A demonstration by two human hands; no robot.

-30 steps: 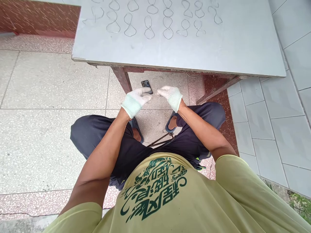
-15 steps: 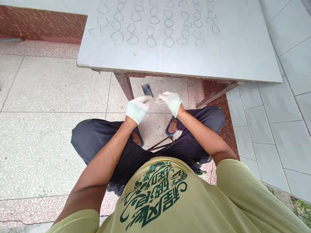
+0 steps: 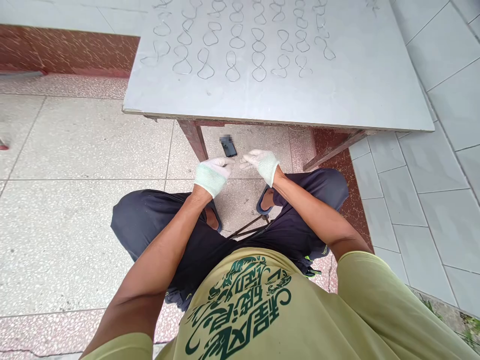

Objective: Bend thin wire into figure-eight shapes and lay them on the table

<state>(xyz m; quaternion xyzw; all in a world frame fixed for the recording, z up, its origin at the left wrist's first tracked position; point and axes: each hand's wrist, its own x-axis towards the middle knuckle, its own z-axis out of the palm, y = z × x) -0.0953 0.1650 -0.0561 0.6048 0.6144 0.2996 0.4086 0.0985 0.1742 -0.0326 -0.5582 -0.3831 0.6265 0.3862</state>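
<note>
My left hand and my right hand, both in white gloves with pale green cuffs, face each other over the floor in front of the table. Each has its thumb and fingers closed in a pinch, with a small gap between the two sets of fingertips. Whatever they pinch is too thin or too small to make out. On the white tabletop beyond them lie several thin wire loops, most bent into figure eights; a figure-eight wire loop lies close to the near edge.
Under the table edge, a dark phone lies on the speckled floor. Wooden table legs stand just ahead of my knees. A grey tiled wall runs along the right. My legs are spread on both sides of the hands.
The view has tilted slightly, so the table and wire loops sit a little lower in the picture. Both hands keep nearly the same pinched pose.
</note>
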